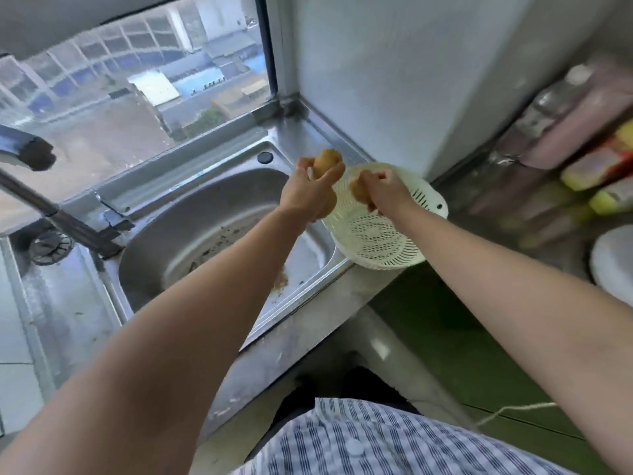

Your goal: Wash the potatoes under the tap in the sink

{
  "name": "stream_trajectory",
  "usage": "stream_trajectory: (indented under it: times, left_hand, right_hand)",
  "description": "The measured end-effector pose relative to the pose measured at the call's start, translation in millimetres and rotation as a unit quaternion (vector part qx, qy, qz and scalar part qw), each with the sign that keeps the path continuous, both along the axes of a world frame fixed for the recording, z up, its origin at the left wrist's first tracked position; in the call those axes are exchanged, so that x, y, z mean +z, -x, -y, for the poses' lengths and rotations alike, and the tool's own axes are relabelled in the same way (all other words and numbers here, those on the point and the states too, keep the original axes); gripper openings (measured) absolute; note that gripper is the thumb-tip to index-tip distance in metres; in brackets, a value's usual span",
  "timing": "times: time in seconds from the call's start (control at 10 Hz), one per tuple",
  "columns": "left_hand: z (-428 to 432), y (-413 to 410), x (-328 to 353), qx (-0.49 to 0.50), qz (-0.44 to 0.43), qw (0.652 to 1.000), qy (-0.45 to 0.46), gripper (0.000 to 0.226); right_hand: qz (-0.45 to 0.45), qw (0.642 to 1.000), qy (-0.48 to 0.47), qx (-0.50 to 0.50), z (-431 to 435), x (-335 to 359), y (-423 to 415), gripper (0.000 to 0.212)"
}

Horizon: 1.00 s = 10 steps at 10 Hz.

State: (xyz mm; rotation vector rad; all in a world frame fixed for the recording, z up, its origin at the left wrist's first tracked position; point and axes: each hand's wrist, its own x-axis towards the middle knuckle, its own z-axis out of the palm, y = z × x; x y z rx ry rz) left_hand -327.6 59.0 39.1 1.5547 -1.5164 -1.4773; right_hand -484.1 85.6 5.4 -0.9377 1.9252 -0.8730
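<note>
Beside the colander [394, 248], potato [328, 161] upright in left hand [308, 190].

Two hands [308, 190] [383, 190], at least two potatoes [328, 161] [357, 190], one colander [376, 241], one sink [212, 207], one tap [27, 152].

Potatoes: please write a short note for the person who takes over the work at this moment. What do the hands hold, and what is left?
Left hand grips one potato; a second potato seems to sit under its palm.
Right hand grips a third potato.
All are held over the white colander at the right rim of the sink; its visible part holds no potato.
Tap is far left; no water seen.
Done: potatoes in hand.
Left: carry them under the tap and wash.
</note>
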Motion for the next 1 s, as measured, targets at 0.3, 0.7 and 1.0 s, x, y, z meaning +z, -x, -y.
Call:
stream_trajectory:
  times: [0.3,0.7,1.0]
  left_hand:
    - [-22.0,82.9,-45.0,-0.127,0.284,0.946,0.097,0.068]
    - [-20.9,98.5,-83.7,-0.121,0.360,0.925,-0.016,0.064]
    - [-12.5,90.0,-45.6,-0.073,0.360,0.927,0.077,0.037]
  right_hand:
    - [-0.171,0.969,-0.105,0.140,-11.9,-51.3,49.3,0.052]
    - [-0.298,0.916,-0.078,0.256,-4.6,-64.4,71.8,0.054]
    - [-0.349,0.883,-0.091,0.302,12.3,-22.9,51.2,0.063]
